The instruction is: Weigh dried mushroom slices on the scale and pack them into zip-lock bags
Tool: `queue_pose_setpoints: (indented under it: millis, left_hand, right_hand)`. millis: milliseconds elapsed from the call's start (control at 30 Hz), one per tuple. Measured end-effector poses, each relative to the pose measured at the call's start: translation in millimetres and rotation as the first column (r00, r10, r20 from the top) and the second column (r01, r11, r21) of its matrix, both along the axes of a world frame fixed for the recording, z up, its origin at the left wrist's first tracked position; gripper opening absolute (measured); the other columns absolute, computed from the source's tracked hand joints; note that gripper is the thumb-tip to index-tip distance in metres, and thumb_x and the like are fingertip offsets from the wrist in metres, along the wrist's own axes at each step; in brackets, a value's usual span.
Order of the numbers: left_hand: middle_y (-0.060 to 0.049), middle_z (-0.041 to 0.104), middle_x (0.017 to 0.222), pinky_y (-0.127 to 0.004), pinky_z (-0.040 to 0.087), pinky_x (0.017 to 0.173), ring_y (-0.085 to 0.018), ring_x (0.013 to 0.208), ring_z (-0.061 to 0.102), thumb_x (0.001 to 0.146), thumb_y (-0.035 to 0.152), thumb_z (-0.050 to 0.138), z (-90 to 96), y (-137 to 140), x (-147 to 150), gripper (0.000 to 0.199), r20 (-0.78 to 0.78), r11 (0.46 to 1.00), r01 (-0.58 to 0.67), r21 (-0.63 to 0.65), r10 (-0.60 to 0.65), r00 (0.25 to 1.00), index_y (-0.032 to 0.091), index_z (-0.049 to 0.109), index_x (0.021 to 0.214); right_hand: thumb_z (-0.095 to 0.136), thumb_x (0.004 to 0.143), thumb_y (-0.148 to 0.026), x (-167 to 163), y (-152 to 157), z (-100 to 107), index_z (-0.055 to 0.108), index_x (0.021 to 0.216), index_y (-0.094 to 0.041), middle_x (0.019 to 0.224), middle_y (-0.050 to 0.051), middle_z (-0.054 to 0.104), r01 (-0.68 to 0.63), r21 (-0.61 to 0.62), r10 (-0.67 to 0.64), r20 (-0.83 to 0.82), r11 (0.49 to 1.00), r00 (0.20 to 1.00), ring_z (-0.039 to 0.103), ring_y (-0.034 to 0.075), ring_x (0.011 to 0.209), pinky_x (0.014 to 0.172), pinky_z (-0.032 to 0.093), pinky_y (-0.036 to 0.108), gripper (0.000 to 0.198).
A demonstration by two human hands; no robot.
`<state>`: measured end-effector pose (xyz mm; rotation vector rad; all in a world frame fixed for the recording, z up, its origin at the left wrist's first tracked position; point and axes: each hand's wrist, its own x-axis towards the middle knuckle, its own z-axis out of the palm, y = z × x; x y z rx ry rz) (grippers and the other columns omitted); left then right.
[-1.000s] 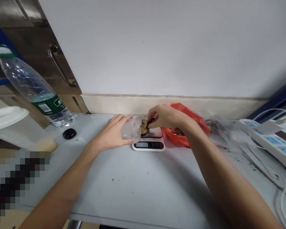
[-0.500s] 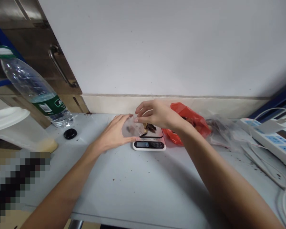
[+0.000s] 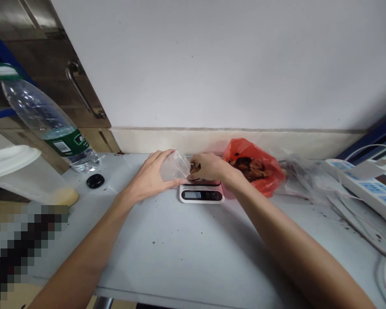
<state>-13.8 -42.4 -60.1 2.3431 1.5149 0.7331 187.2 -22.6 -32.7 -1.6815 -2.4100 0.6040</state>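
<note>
My left hand point(image 3: 149, 175) is closed around a small clear plastic bag point(image 3: 175, 166), whose mouth faces right toward the scale. My right hand point(image 3: 209, 165) is over the plate of a white digital scale point(image 3: 202, 195), fingers curled and pinching dried brown pieces point(image 3: 194, 168) close to the bag's mouth. The hand hides most of the plate. On the scale's lit display the digits are too small to read surely. Just right of the scale lies an open red plastic bag point(image 3: 272, 171) with more dried brown pieces point(image 3: 252, 168) inside.
A large water bottle point(image 3: 64, 139) and a lidded plastic container point(image 3: 28, 180) stand at left, near a black round object point(image 3: 95, 180). Clear plastic bags point(image 3: 300, 176), a power strip point(image 3: 366, 189) and white cables point(image 3: 366, 231) lie at right. A wall point(image 3: 225, 64) rises behind the table.
My right hand has come down from above the small bag's mouth onto the scale plate and taken hold of dried pieces. The display reading has changed. My left hand stays around the bag.
</note>
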Motion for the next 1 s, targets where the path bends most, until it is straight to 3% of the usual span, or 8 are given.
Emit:
queue_pose_setpoints:
  millis: [200,400,533,667,767,867,1000]
  left_hand:
    - [-0.011,0.052,0.146,-0.050,0.037,0.115,-0.033,0.139,0.043,0.074,0.062,0.072,-1.7,-1,1,0.084,-0.033,0.999,-0.008,-0.031,0.007,0.999,0.025,0.045,0.144]
    - [-0.011,0.054,0.146,-0.049,0.036,0.116,-0.033,0.137,0.046,0.072,0.065,0.073,-2.3,-2,2,0.084,-0.073,0.998,0.036,-0.061,-0.040,0.997,0.025,0.048,0.142]
    - [-0.012,0.054,0.146,-0.050,0.038,0.114,-0.034,0.137,0.046,0.072,0.067,0.073,-2.8,-2,4,0.086,-0.059,0.996,0.050,-0.069,-0.054,0.997,0.024,0.048,0.143]
    - [-0.011,0.052,0.148,-0.052,0.038,0.114,-0.035,0.139,0.044,0.073,0.068,0.071,-3.5,-1,4,0.087,-0.008,0.999,0.010,-0.038,-0.010,1.000,0.026,0.046,0.144]
    - [-0.012,0.052,0.148,-0.052,0.039,0.113,-0.034,0.139,0.045,0.075,0.064,0.071,-3.0,0,3,0.086,0.027,1.000,-0.011,-0.013,0.011,1.000,0.024,0.044,0.146]
    - [-0.012,0.056,0.144,-0.051,0.040,0.113,-0.033,0.136,0.049,0.077,0.064,0.070,-2.3,1,2,0.084,0.073,1.000,0.007,0.020,-0.008,0.997,0.024,0.044,0.146]
    - [-0.013,0.059,0.139,-0.052,0.041,0.112,-0.033,0.130,0.055,0.076,0.064,0.071,-2.3,1,2,0.083,0.104,0.999,-0.033,0.041,0.029,0.994,0.021,0.048,0.142]
  right_hand:
    - [0.062,0.072,-0.005,9,8,-2,0.073,0.089,-0.015,0.084,0.007,0.075,0.058,-0.047,-0.061,-0.069,0.997,0.996,0.066,0.017,0.073,0.061,0.044,0.024,0.023]
    - [0.060,0.072,-0.002,22,6,7,0.066,0.072,-0.017,0.063,-0.002,0.065,0.064,-0.133,-0.103,-0.312,0.989,0.944,0.062,0.013,0.061,0.057,0.043,0.022,0.017]
    - [0.064,0.079,-0.008,19,-1,16,0.067,0.090,-0.017,0.072,-0.001,0.070,0.046,-0.071,-0.078,-0.561,0.996,0.824,0.070,0.015,0.072,0.064,0.050,0.023,0.014]
    - [0.073,0.081,-0.018,9,-12,25,0.069,0.112,-0.017,0.100,0.006,0.076,-0.084,-0.014,0.057,-0.616,0.996,0.785,0.071,0.018,0.087,0.072,0.056,0.027,0.031]
    - [0.073,0.082,-0.022,8,-17,30,0.065,0.126,-0.023,0.122,0.009,0.072,-0.139,0.013,0.113,-0.657,0.990,0.745,0.069,0.021,0.104,0.081,0.058,0.032,0.045]
    - [0.072,0.085,-0.026,12,-15,30,0.065,0.125,-0.022,0.126,0.010,0.070,-0.095,0.023,0.085,-0.689,0.995,0.720,0.068,0.022,0.111,0.086,0.058,0.035,0.041]
    - [0.069,0.087,-0.031,17,-10,24,0.072,0.099,-0.016,0.107,0.010,0.076,-0.076,0.011,0.061,-0.702,0.997,0.709,0.070,0.019,0.096,0.085,0.055,0.033,0.019]
